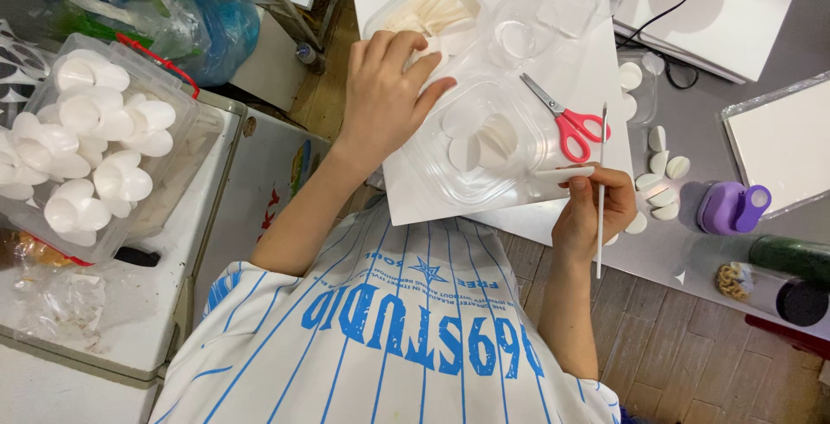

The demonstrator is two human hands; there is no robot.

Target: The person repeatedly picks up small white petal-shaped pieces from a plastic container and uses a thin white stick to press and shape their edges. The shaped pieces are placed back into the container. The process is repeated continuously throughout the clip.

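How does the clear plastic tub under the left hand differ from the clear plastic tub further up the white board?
The near clear plastic tub holds a few round white petal-like pieces; the far clear plastic tub holds a packed fan of cream ones. The left hand rests its fingers on the near tub's rim; no hand touches the far tub. The near tub looks squarer. Both are transparent, lidless and on the white board.

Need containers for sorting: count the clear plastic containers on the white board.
3: one container of white discs under the left hand, one container of white pieces at the top, one small empty tub between them. Others may lie outside view.
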